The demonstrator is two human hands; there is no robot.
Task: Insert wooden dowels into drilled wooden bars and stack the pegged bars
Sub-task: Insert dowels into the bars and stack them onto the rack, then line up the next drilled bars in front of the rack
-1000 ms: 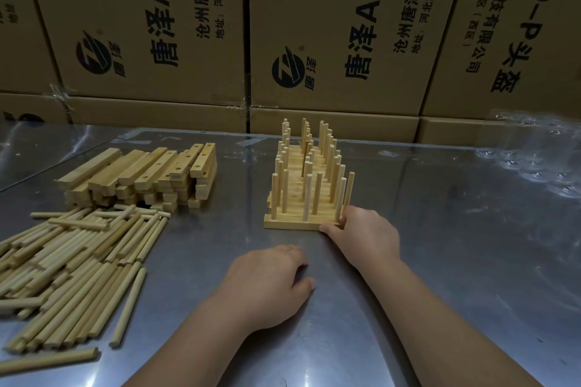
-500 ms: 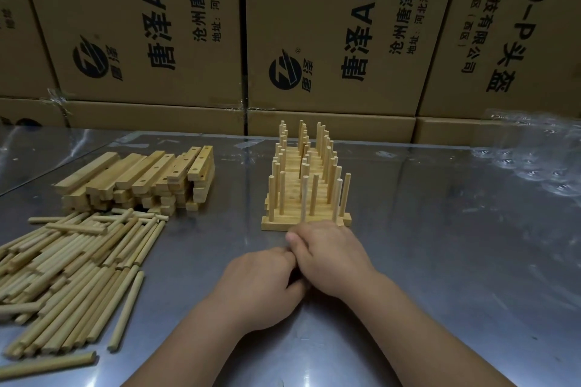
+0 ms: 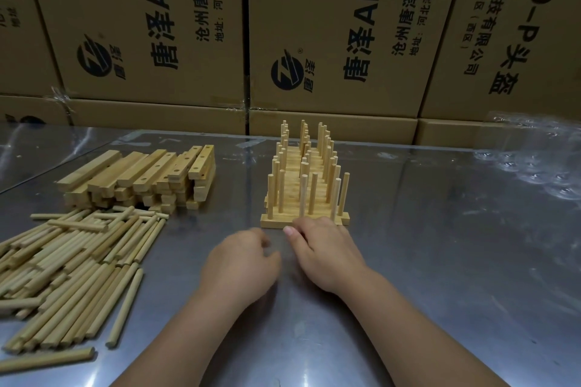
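Separating left hand point(image 3: 242, 264) from right hand point(image 3: 323, 248) just before the pegged stack point(image 3: 301, 192); both loosely curled, gripping nothing visible. Apparently done stacking; on to fresh bars point(image 3: 141, 176) left of it.

The left hand point(image 3: 242, 264) is drawing away to the left of the right hand point(image 3: 323, 248), which it was touching half a second ago; it is blurring, so its fingers are perhaps curling. The right hand is now sitting before the middle of the front pegged bar point(image 3: 273, 222), no longer touching its right corner.
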